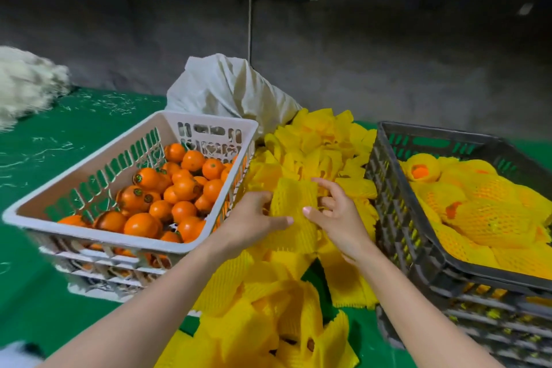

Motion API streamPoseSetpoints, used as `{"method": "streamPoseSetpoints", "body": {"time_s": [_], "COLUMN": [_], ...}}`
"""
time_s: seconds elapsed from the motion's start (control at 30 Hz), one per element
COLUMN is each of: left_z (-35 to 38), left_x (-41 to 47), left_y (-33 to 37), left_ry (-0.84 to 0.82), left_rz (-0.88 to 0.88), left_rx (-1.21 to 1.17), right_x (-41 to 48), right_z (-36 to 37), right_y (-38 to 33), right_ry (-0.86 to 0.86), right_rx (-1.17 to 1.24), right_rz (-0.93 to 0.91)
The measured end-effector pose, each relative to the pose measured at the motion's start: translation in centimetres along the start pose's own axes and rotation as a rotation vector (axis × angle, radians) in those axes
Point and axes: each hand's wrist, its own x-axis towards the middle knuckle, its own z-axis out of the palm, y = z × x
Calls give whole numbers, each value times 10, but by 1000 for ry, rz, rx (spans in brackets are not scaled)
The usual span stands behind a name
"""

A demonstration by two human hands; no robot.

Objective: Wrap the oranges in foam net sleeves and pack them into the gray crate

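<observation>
1. Grip: my left hand [254,218] and right hand [337,218] pinch opposite edges of one foam net sleeve [294,199], presumably to stretch it open.
2. Supply: bare oranges [185,188] fill the white basket [209,119], left of the sleeve pile [322,140].
3. Destination: the gray crate [388,203], right, holds wrapped fruit [478,218].

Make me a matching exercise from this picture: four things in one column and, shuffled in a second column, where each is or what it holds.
Things:
1. white basket
2. gray crate
3. white sack
4. foam net sleeve

States:
A. gripped by left hand and right hand
B. holds wrapped oranges
C. lies behind the basket
D. holds bare oranges

Pairs: 1-D, 2-B, 3-C, 4-A.
</observation>
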Motion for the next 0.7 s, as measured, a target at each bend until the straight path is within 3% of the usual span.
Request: {"method": "streamPoseSetpoints", "body": {"time_s": [0.13,0.27,0.33,0.47,0.53,0.6,0.63,0.7], "left_z": [-23,-45,-56,-96,-134,-176,-195,-222], "left_x": [-6,-12,-15,-18,-13,-1,8,31], "left_y": [-3,-10,-14,-16,-16,-23,-31,-55], "left_ry": [140,251,319,315,269,351,402,349], "left_rz": [186,190,171,202,203,169,126,-16], "left_rx": [288,364,353,328,82,-128,-100,364], "right_x": [4,10,15,40,62,79,84,88], "right_z": [28,61,78,118,139,163,175,196], "right_y": [-11,-21,-26,-41,-44,-46,-45,-34], "right_ry": [44,273,289,90,53,31,-2,-109], "right_rx": [-351,-575,-583,-404,-300,-185,-201,-334], "right_rz": [-320,-602,-670,-480,-375,-272,-221,-147]}}
